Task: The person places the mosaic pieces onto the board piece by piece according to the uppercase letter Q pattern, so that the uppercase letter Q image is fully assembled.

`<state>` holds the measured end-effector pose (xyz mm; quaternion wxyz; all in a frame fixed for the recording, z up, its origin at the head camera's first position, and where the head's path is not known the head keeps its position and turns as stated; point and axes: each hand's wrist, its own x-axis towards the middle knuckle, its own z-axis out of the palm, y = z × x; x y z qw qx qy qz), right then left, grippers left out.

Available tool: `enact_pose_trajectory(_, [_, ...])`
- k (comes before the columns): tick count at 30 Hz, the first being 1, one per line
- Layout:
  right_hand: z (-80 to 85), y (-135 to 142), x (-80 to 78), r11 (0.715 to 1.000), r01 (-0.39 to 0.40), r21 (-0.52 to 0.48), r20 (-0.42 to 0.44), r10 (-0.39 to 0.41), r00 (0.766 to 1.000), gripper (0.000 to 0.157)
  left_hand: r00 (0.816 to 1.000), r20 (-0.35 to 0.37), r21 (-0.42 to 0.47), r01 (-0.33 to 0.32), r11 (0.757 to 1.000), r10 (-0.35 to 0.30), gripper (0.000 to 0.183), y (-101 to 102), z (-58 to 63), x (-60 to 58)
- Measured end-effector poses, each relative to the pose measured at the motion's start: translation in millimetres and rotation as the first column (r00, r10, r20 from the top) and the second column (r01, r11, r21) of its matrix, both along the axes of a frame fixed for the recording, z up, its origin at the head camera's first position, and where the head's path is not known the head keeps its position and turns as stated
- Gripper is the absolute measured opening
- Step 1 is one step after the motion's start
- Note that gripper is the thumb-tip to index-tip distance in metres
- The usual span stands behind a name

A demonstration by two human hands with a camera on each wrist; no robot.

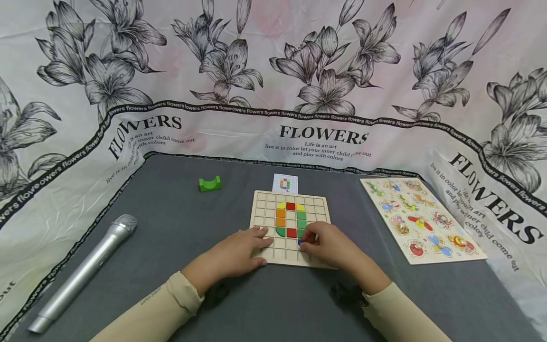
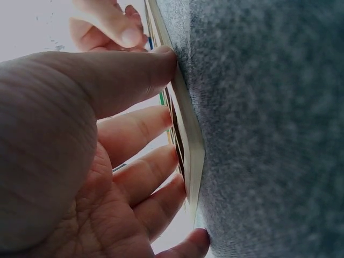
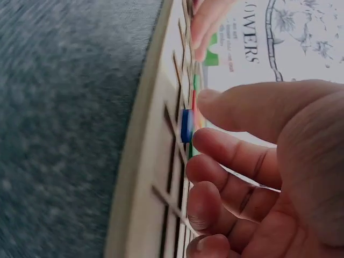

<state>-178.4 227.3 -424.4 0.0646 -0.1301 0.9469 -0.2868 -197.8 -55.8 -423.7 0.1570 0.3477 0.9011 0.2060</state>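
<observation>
A wooden grid board [image 1: 316, 203] lies on the table, with red, yellow, orange and green tiles set in a ring. My left hand [image 1: 241, 251] rests at its left front side, fingers spread on the surface and thumb [image 2: 156, 67] by the front edge. At the lower right of the ring, my right hand [image 1: 326, 244] pinches a small blue tile [image 3: 186, 126] with thumb and forefinger, low at the grid. Its other fingers are curled beside them. Behind the board lies a pattern card [image 1: 292, 180] showing a similar coloured ring.
To the right lies a wooden puzzle board [image 1: 406, 233] with cartoon animals. A green curved block [image 1: 210, 184] stands at the back left. On the left lies a silver microphone [image 1: 85, 270]. A flower-printed cloth [image 1: 231, 128] rises behind the grey table [image 1: 179, 209].
</observation>
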Motion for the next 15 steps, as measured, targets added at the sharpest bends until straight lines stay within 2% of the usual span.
enact_pose_trajectory(5, [6.4,0.6,3.8,0.998,0.053,-0.032,-0.059,-0.055,0.997,0.005,1.000,-0.013,0.006,-0.001,1.000,0.001,0.058,3.6,-2.0,-1.8])
enact_pose_trajectory(8, [9.4,2.2,7.5,0.991,0.106,-0.087,-0.136,-0.117,0.984,0.021,0.998,-0.056,-0.019,0.011,1.000,-0.012,0.061,5.0,-2.6,-0.1])
enact_pose_trajectory(10, [12.4,5.6,9.2,0.980,0.124,-0.157,-0.211,-0.155,0.965,0.037,0.994,-0.112,-0.026,0.011,1.000,-0.013,0.068,6.0,-0.7,0.7])
enact_pose_trajectory(12, [15.7,11.0,9.5,0.969,0.118,-0.219,-0.296,-0.181,0.938,0.050,0.983,-0.184,-0.008,-0.019,1.000,0.017,0.076,5.6,3.9,0.2])
enact_pose_trajectory(15, [17.1,20.3,7.5,0.958,0.122,-0.259,-0.387,-0.218,0.896,0.054,0.949,-0.290,0.056,-0.111,0.992,0.123,0.086,0.0,10.3,-5.4])
